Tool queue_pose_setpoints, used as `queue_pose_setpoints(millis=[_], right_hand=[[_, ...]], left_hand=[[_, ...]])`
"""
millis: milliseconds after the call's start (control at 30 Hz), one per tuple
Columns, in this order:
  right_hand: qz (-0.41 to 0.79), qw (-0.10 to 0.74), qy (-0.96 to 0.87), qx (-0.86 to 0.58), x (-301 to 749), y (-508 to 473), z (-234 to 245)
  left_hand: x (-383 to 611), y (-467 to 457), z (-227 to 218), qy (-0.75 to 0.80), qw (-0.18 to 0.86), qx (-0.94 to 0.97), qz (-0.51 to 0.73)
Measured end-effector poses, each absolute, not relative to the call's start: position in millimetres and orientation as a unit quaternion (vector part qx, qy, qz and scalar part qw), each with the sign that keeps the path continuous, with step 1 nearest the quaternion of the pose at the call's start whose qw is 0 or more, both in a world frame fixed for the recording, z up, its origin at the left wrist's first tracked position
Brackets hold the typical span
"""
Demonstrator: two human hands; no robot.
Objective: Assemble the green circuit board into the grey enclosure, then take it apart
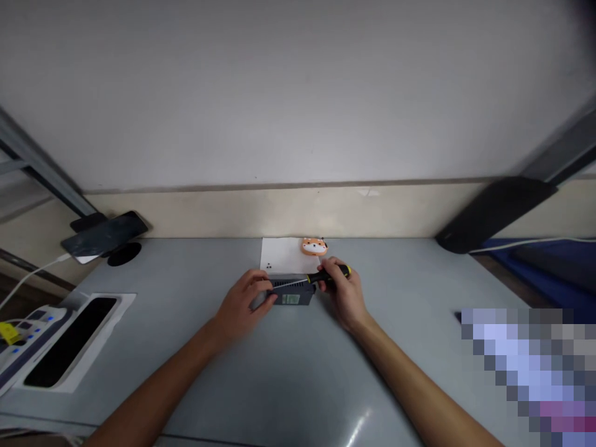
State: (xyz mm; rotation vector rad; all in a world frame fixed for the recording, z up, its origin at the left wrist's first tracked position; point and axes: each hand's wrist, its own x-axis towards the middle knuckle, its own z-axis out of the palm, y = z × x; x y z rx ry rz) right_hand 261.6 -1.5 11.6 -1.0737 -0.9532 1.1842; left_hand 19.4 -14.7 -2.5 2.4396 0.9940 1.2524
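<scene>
A dark rectangular box (302, 298) with vent slots and a pale label lies on the grey table, between my hands. My left hand (249, 299) is closed around the left end of the box. In my right hand (343, 288) is a screwdriver (329, 274) with a black and yellow handle. Its thin shaft points left across the vented face, and the tip reaches the left end of the box, close to my left fingers. Whether the tip sits in a screw is too small to tell.
Behind the box lies a white sheet (282, 251) with several tiny dark pieces and an orange animal-face case (314, 247). At left are a phone on a stand (109, 234), another phone (72, 340) and a power strip (35, 341). A black cylinder (493, 214) stands back right.
</scene>
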Motion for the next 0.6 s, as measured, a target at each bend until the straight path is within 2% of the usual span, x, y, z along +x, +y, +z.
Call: queue_pose_setpoints(millis=[233,400,600], right_hand=[[0.479,0.625,-0.384,-0.482,271.9,7.9,3.0],[0.425,0.56,-0.462,-0.541,267.6,11.7,-0.7],[0.4,0.515,-0.547,-0.525,261.4,9.0,2.4]], left_hand=[[17.1,-14.4,-2.5,0.335,0.133,0.827,0.431],[13.7,-13.6,-0.2,0.332,0.133,0.829,0.43],[10.4,-15.6,9.8,0.321,0.149,0.826,0.44]])
